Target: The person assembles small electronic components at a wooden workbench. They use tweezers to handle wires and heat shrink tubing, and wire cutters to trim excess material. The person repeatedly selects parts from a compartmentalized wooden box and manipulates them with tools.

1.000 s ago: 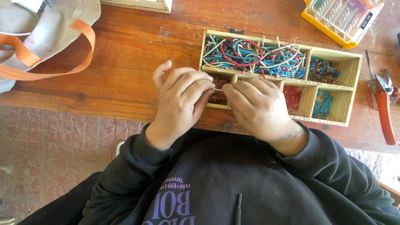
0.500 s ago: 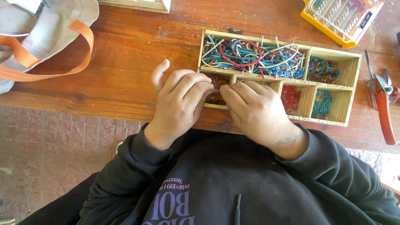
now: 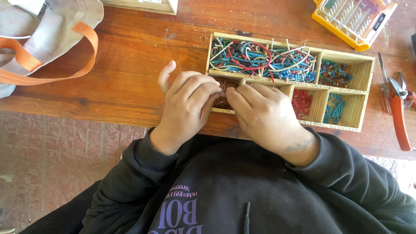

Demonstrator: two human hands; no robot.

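Over the near edge of the worn reddish-brown wooden table [image 3: 130,65], the left hand [image 3: 186,106] and the right hand [image 3: 264,117] meet fingertip to fingertip, both curled nearly closed. Between the tips sits something very small and thin — too small to tell what it is, or which hand truly grips it. The hands hover above the front left compartment of a pale wooden divided sorting box [image 3: 362,97], a cell filled with fine copper-coloured wire strands [image 3: 223,86].

The box's long back compartment holds a tangle of blue, red, white and green insulated wires [image 3: 260,58]. To the right lie short red wire pieces [image 3: 302,103], short blue pieces [image 3: 335,107] and a mixed blue-and-red lot [image 3: 334,73], each in its own cell.

Well apart from the hands — at the far left — rests a grey cloth bag with orange straps [image 3: 47,39]. A yellow plastic case with a clear lid [image 3: 353,19] sits beyond the box, and orange-handled pliers [image 3: 396,110] lie just right of it.
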